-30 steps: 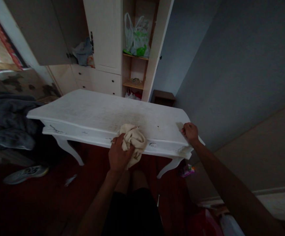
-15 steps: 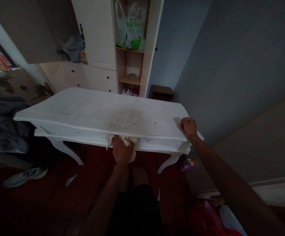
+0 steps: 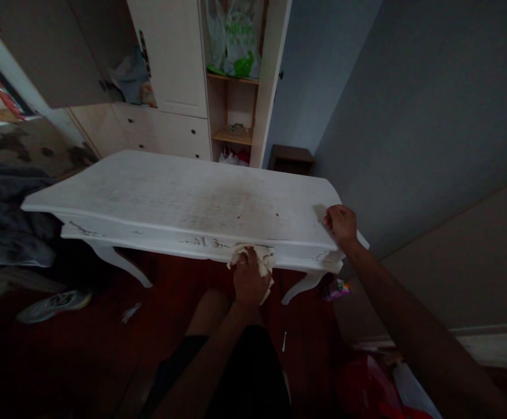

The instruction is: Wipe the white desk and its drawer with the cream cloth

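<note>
My left hand [image 3: 251, 281] presses a crumpled cream cloth [image 3: 262, 256] against the front face of a white table [image 3: 157, 180], right of the middle carving. The fingers are closed over the cloth. My right hand [image 3: 341, 222] is curled into a fist at the table's right end, touching its top; no object shows in it. A dark smudge and two small dark specks mark the tabletop. Carved ornament [image 3: 203, 241] shows on the front face, just left of the cloth.
Behind the table stands a white wardrobe [image 3: 172, 58] with plastic bags [image 3: 238, 46] on a shelf. A grey wall [image 3: 432, 116] rises on the right. Grey fabric [image 3: 9, 215] lies at the left. A shoe [image 3: 55, 305] and a red bag [image 3: 362, 387] are on the floor.
My left hand has slid the cloth to the right along the table's front face, uncovering the middle carving and covering the round one. My right hand stays at the table's right end.
</note>
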A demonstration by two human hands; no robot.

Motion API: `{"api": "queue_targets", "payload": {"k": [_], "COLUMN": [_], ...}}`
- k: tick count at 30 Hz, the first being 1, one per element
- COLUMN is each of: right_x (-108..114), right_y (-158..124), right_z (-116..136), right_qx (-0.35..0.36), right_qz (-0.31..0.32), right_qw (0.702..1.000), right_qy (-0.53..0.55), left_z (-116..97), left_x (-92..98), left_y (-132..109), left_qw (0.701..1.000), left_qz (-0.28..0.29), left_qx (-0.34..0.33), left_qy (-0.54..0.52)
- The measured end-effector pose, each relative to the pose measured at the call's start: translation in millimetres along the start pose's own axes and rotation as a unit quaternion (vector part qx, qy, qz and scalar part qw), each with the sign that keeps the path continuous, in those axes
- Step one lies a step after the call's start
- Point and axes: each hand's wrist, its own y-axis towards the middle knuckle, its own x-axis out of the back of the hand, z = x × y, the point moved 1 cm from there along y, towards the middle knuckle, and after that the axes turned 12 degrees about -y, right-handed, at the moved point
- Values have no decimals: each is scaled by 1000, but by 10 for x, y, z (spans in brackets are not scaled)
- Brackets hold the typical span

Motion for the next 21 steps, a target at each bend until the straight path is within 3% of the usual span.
{"api": "queue_targets", "payload": {"k": [6,11,13,18,19,21], "right_x": [5,0,-10,-34,-36,-35], "right_y": [-15,-4,13,48,53,59], "right_z": [19,16,-1,-40,-42,-38], "right_qx": [-5,0,-2,-6,-7,-8], "right_qz": [-5,-13,-14,-9,-9,-13], "right_qw": [1000,1000,1000,1000,1000,1000], "right_qy": [0,-7,-2,9,11,9], "left_z": [-155,-274,-409,-859,-940,-1071], "left_x": [-168,-223,-247,-341,-371,-448], "left_y": [-225,-291,-251,-36,4,54], "left_qw": [992,960,923,762,746,745], "left_qz": [68,126,128,157,154,139], "left_qx": [49,76,84,185,198,208], "left_qy": [-98,-239,-352,-600,-617,-619]}}
